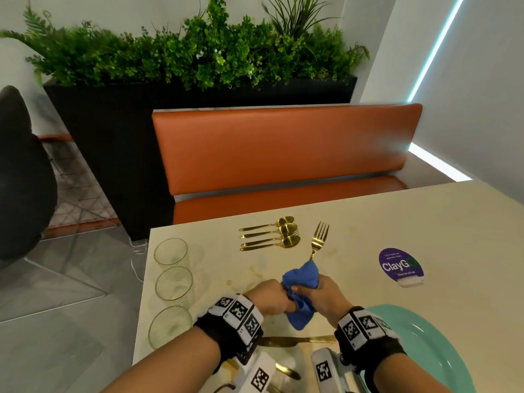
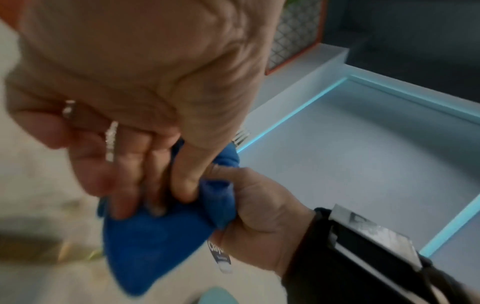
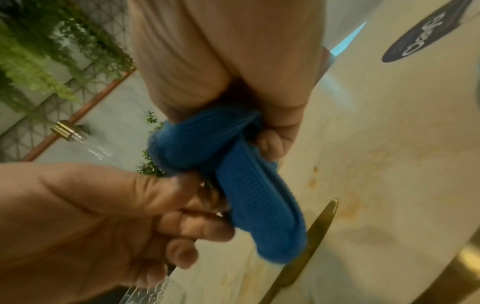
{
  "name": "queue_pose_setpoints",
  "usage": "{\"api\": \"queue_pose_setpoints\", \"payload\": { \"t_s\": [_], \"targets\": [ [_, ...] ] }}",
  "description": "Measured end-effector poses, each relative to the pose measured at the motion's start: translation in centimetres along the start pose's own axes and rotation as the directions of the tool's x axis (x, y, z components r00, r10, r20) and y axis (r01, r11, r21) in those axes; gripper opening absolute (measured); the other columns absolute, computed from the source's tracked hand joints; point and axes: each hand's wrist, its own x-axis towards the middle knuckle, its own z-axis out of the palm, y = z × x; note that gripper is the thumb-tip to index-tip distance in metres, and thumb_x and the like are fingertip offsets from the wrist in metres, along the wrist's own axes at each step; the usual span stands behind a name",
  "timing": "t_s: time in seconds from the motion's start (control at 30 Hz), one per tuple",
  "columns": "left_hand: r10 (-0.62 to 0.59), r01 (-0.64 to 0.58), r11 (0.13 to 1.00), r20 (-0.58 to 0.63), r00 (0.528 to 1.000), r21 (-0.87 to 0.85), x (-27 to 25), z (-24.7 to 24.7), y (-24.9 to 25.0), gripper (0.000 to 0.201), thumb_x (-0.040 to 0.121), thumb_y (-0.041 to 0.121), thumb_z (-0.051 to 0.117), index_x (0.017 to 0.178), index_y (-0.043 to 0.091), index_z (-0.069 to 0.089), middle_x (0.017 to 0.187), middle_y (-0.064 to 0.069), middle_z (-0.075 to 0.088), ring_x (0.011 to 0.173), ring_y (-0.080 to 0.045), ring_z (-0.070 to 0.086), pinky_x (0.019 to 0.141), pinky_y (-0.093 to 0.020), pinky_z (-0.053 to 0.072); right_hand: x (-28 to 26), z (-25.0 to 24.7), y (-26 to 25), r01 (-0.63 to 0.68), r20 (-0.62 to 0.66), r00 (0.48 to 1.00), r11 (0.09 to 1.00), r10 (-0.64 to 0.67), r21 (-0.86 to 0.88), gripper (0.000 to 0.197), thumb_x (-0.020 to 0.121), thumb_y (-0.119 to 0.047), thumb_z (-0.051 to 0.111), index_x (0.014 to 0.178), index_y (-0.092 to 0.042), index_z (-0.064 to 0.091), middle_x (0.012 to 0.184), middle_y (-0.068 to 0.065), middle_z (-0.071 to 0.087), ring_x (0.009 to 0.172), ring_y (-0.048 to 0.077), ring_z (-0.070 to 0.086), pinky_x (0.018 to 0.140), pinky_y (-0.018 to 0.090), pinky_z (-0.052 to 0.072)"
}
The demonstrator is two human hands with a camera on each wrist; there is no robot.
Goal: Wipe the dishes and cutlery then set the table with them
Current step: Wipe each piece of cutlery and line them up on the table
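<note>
One fork (image 1: pixel 319 239) mid-wipe, centre frame | right hand (image 1: pixel 326 290) curled round blue cloth (image 1: pixel 302 290) sheathing its handle; left hand (image 1: pixel 272 296) pinches the handle end | spoons (image 1: pixel 272 234), glasses (image 1: pixel 173 282), knife (image 1: pixel 295 340), teal plate (image 1: pixel 431 344) await placing | setting apparently barely begun.

3 glasses (image 1: pixel 173 285) left of spoons (image 1: pixel 272 234).

Gold fork (image 1: pixel 319 239) sticking up out of bunched blue cloth (image 1: pixel 301 290), tines pointing away, three gold spoons (image 1: pixel 272 233) lying side by side at far table edge, gold knife (image 1: pixel 295 340) lying flat nearby, teal plate (image 1: pixel 433 344) sitting right, three clear glasses (image 1: pixel 173 285) standing left.
</note>
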Motion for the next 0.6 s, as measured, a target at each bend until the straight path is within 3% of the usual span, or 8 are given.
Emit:
{"api": "queue_pose_setpoints", "payload": {
  "t_s": [0.03,0.1,0.13,0.2,0.3,0.37,0.5,0.6],
  "targets": [
    [-0.014,0.02,0.991,-0.045,0.999,0.131,0.2,-0.8,0.4,0.03,0.092,0.02,0.053,0.113,0.001,0.061,0.115,-0.019,0.062,0.111,-0.032,0.059,0.088,-0.034,0.046,0.4,-0.1,0.0,-0.006,0.018,1.0,1.0,0.007,-0.03,0.026,0.086,-0.007,0.062,0.064,-0.019,0.055,0.072,0.006,0.059,0.075,0.022,0.057,0.067,0.024,0.049],
    [0.017,0.016,0.982,-0.171,0.985,0.189,1.5,-2.2,0.7,0.03,0.094,0.017,0.048,0.116,0.001,0.06,0.12,-0.015,0.062,0.116,-0.03,0.056,0.094,-0.033,0.044,1.0,-0.5,0.1,-0.007,0.067,0.998,0.998,0.01,-0.057,0.02,0.084,-0.011,0.065,0.068,-0.02,0.058,0.08,0.011,0.063,0.078,0.023,0.059,0.077,0.035,0.052],
    [0.034,-0.007,0.993,-0.223,0.974,0.12,2.4,-2.8,0.8,0.028,0.094,0.012,0.046,0.116,0.004,0.061,0.122,-0.011,0.061,0.117,-0.027,0.055,0.097,-0.032,0.043,1.2,-0.7,0.0,-0.009,0.082,0.997,0.997,0.015,-0.075,0.017,0.084,-0.014,0.066,0.069,-0.02,0.059,0.083,0.011,0.064,0.077,0.023,0.06,0.079,0.036,0.051],
    [0.048,-0.083,0.991,-0.295,0.954,-0.108,4.1,-3.5,1.1,0.026,0.091,0.006,0.048,0.109,0.01,0.066,0.119,-0.007,0.063,0.114,-0.021,0.056,0.101,-0.032,0.044,1.8,-0.8,0.0,-0.003,0.091,0.996,0.992,0.015,-0.129,0.019,0.085,-0.021,0.064,0.067,-0.022,0.057,0.081,0.009,0.063,0.07,0.018,0.057,0.07,0.027,0.049],
    [0.029,-0.103,0.948,-0.241,0.97,-0.3,6.0,-3.8,1.8,0.02,0.092,0.011,0.053,0.104,0.004,0.068,0.102,-0.009,0.062,0.096,-0.017,0.054,0.094,-0.032,0.045,3.1,-1.0,-0.2,-0.002,0.101,0.995,0.984,0.021,-0.178,0.02,0.085,-0.026,0.064,0.068,-0.022,0.055,0.075,0.004,0.06,0.061,0.011,0.052,0.058,0.018,0.043],
    [0.0,-0.066,0.94,-0.194,0.981,-0.334,7.2,-3.8,1.8,0.029,0.093,0.019,0.056,0.111,-0.002,0.066,0.105,-0.014,0.064,0.094,-0.016,0.052,0.087,-0.029,0.044,3.9,-1.1,-0.1,0.012,0.129,0.992,0.973,0.018,-0.229,0.015,0.082,-0.025,0.067,0.072,-0.02,0.057,0.082,0.005,0.061,0.07,0.015,0.055,0.065,0.021,0.044],
    [-0.077,-0.04,0.875,-0.219,0.973,-0.483,10.0,-4.0,1.3,0.034,0.089,0.026,0.062,0.114,0.003,0.064,0.106,-0.01,0.066,0.091,-0.02,0.057,0.082,-0.028,0.041,5.4,-2.2,0.1,0.031,0.173,0.985,0.966,0.014,-0.258,0.023,0.077,-0.019,0.072,0.066,-0.027,0.055,0.087,0.004,0.064,0.082,0.018,0.059,0.081,0.03,0.047],
    [-0.159,-0.05,0.825,-0.316,0.935,-0.563,12.0,-5.0,1.1,0.036,0.09,0.03,0.062,0.117,0.007,0.062,0.11,-0.008,0.066,0.102,-0.024,0.057,0.091,-0.032,0.043,6.2,-3.7,0.4,0.026,0.13,0.991,0.959,0.011,-0.282,0.024,0.077,-0.022,0.073,0.066,-0.028,0.053,0.084,0.003,0.063,0.077,0.017,0.058,0.069,0.022,0.048]
  ]
}}
